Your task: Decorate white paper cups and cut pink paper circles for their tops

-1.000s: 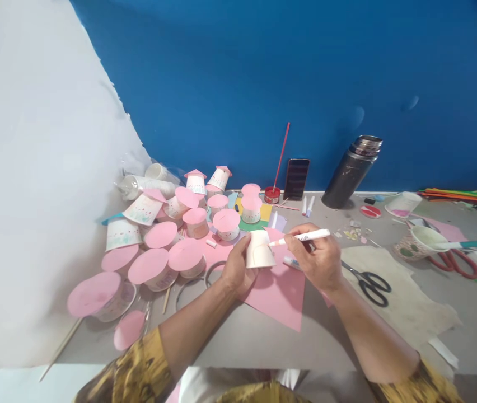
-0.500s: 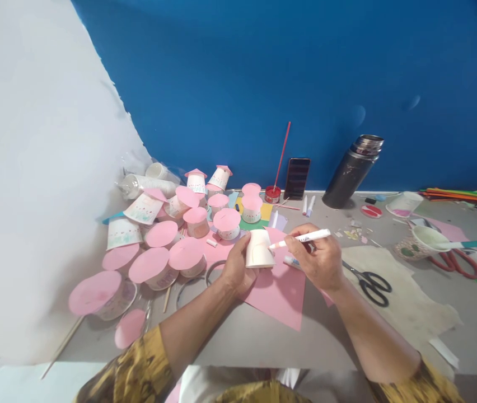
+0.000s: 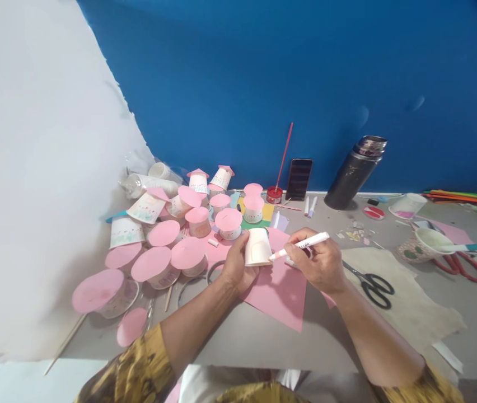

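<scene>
Your left hand (image 3: 238, 264) is clamped around a white paper cup (image 3: 257, 247), held upside down just above the tabletop (image 3: 331, 341) at mid-frame. Your right hand (image 3: 321, 262) pinches a white marker (image 3: 302, 244), tip touching the cup's lower right wall. A pink paper sheet (image 3: 281, 291) lies under both hands. From the cup, 9 to 11 o'clock: a crowded pile of pink-topped cups (image 3: 167, 246), the closest just beside your left hand. At 12 o'clock: a small red pot (image 3: 274, 195) with a red stick standing in it. At 1 o'clock: a dark phone (image 3: 298, 179) leaning on the blue wall, and past it a metal flask (image 3: 358, 172). At 3 o'clock, beyond your right wrist: black scissors (image 3: 372, 284) on a pale sheet, well apart from the cup. Farther out at 3 o'clock: a bowl (image 3: 429, 239) with a teal-handled tool across it. Your left palm hides the cup's left side, and I cannot tell whether there are marks on its wall. The red scissors (image 3: 463, 267) are partly under the bowl. The coloured sticks (image 3: 467, 197) run off the frame at 2 o'clock.
</scene>
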A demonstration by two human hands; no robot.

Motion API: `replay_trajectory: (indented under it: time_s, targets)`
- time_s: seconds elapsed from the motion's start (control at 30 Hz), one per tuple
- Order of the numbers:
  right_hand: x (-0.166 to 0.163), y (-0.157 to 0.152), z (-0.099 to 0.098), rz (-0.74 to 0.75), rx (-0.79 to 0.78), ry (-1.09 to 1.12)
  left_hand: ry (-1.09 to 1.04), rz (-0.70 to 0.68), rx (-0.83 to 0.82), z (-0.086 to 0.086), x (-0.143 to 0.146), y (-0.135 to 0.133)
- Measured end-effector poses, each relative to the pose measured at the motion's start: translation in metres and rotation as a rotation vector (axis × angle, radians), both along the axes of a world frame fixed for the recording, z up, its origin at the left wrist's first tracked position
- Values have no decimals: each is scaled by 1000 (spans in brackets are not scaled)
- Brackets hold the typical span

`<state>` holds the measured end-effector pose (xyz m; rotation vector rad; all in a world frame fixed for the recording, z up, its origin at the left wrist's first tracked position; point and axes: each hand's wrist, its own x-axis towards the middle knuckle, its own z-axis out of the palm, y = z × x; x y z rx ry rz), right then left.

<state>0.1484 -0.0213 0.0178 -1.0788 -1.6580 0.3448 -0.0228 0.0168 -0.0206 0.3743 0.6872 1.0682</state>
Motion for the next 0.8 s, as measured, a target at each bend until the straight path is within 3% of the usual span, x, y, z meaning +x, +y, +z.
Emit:
replay_trajectory:
  time_s: [0.3,0.8]
  targets:
    - [1,4,-6,-148,93,-7,47,-3,-36,2,5,-2]
    - [-3,2,-4,-84,112,-28,-41,37,58,-13,5,-1]
